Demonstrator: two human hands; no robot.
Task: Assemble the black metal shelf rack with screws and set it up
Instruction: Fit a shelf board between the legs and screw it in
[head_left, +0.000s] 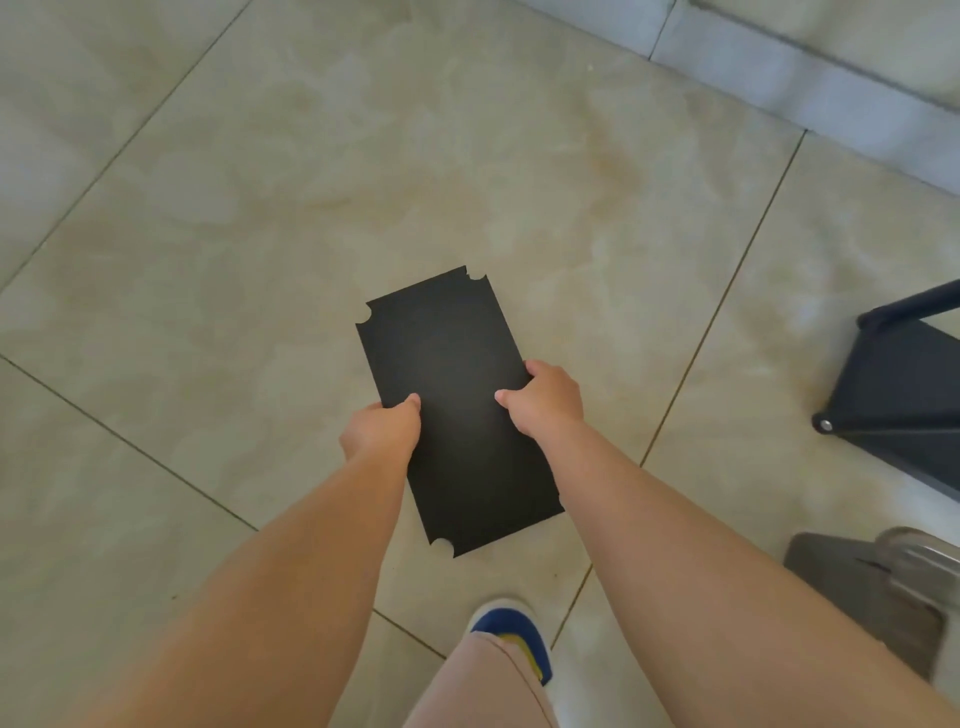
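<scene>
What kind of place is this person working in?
Probably an indoor room of a home: a glossy beige tiled floor and a pale wall base. Both hands, left hand and right hand, hold a black panel; a part-built black rack stands nearby.

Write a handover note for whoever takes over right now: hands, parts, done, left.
Left hand: grips the left long edge of the black shelf panel, thumb on top.
Right hand: grips the right long edge, same grip.
Panel: flat, notched corners, held above the tiled floor, not fitted yet.
Rack frame: partly built, lying at the right edge of view, a screw head visible at one corner.
Done: part of the frame is joined.
Left: carry the panel to the frame, seat it, finish any remaining screws, stand the rack up. No loose screws or tools in view.
</scene>
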